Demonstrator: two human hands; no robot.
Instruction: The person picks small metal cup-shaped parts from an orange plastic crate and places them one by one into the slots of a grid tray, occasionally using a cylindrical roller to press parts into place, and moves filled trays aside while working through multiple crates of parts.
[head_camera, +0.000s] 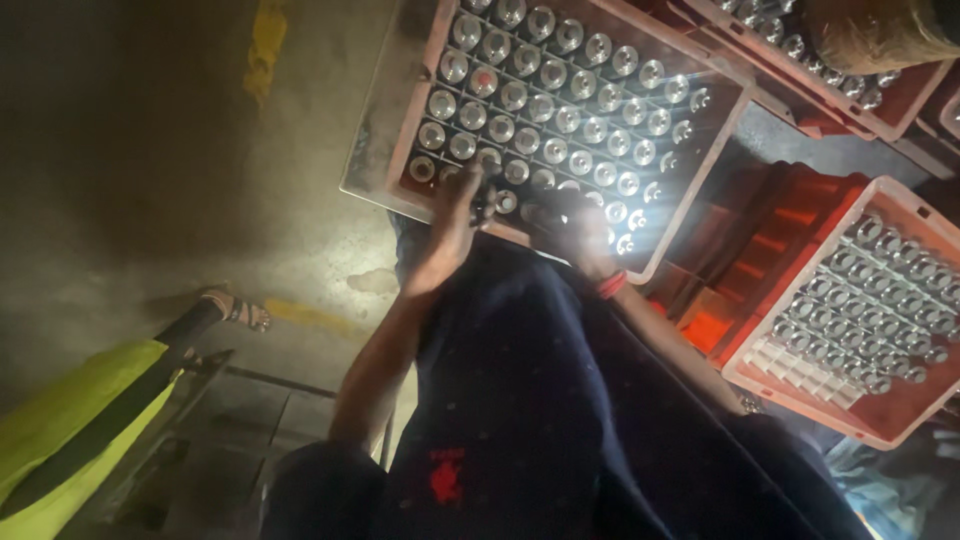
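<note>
Crate grid: capped bottles (553, 110) packed row on row in the red crate (425, 105), no gaps.
Left: bare concrete floor (130, 150), open.
Right: neighbouring crate (850, 310) close by.

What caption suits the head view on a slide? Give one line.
Two bare hands, left hand and right hand, reach into a red crate of shiny metal caps.

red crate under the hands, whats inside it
The red crate holds rows of shiny metal-topped bottles standing in a grid. The left hand and right hand cover the near-edge row, and glare washes it out. Nothing below the tops can be seen.
</note>
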